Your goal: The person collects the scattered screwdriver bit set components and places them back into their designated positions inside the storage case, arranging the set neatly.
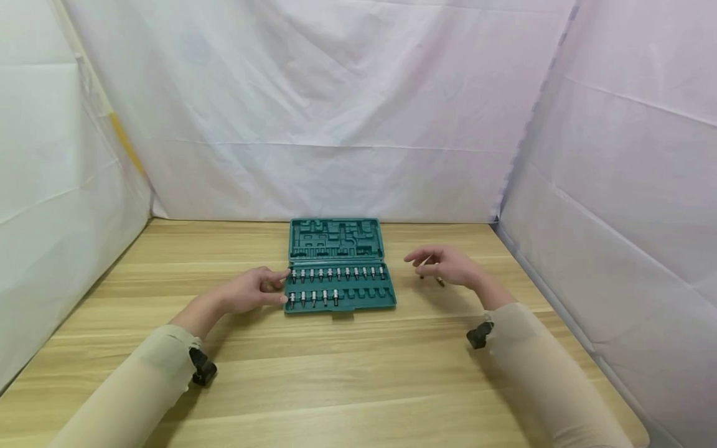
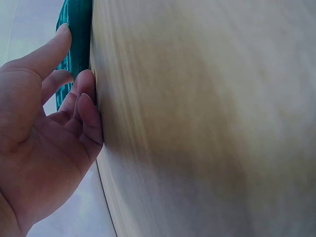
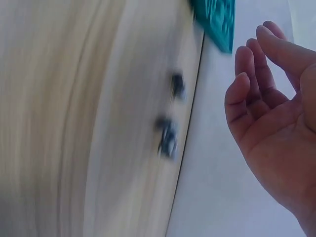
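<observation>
Head view: empty right fingers (image 1: 420,252) are hovering near loose sockets (image 3: 169,140), pickup apparently needing a pinch next; relaxed left fingers (image 1: 273,299) are touching the case (image 1: 366,305).

The person's left arm (image 1: 131,379) slants inward over the table (image 1: 336,386) from its near left; the left hand (image 1: 249,290) has its thumb stretched out, other fingers bent. The right arm (image 1: 551,373) slants inward from near the right edge; the right hand (image 1: 447,264) hovers, fingers loosely curved and unclasped.
</observation>
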`<state>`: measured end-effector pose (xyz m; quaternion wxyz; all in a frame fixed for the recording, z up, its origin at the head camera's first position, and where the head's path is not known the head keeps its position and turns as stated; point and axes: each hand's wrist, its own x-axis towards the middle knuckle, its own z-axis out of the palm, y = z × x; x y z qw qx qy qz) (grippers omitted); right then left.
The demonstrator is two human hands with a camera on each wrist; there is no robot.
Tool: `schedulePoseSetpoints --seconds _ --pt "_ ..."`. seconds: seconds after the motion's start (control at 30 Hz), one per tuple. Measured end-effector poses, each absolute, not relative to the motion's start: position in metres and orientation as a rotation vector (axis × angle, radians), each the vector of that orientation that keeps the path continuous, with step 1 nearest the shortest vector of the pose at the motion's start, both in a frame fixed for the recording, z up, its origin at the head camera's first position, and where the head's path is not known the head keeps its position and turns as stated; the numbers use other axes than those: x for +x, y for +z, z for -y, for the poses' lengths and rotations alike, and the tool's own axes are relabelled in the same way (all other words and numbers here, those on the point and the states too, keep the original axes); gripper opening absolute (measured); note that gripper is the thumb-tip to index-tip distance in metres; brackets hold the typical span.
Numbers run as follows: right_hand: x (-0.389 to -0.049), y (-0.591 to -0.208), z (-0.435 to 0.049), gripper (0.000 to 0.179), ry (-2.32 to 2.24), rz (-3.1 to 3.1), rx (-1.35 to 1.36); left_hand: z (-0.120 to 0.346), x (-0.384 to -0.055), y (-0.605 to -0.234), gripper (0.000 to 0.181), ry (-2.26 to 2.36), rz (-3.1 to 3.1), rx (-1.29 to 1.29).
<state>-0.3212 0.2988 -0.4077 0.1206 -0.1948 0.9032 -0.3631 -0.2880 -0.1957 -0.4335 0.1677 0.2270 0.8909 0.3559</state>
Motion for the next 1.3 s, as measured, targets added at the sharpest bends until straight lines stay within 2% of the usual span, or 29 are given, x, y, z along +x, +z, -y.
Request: schedulePoseSetpoints --seconds 0.2,0.5,0.77,0.97,1.3 --pt "-0.335 -0.410 -0.339 0.039 -1.069 -2.707 -0.491 0.195 -0.288 -0.434 0.042 1.023 -2.528 0.640" --pt "-0.352 -0.412 -0.368 0.041 -1.015 -2.758 -0.412 0.195 -0.289 -0.434 0.052 1.011 -2.539 0.632" --pt "-0.362 -0.423 -0.378 0.036 -0.944 -2.753 -0.376 0.195 -0.288 -0.434 0.030 1.026 -2.523 0.649" --pt "-0.370 -0.436 -0.381 0.038 -0.945 -2.714 -0.327 0.196 -0.288 -0.434 0.032 1.022 -2.532 0.653" --pt "-0.373 -0.442 -0.380 0.025 -0.786 -2.833 -0.358 0.195 -0.289 -0.436 0.039 1.009 -2.539 0.643"
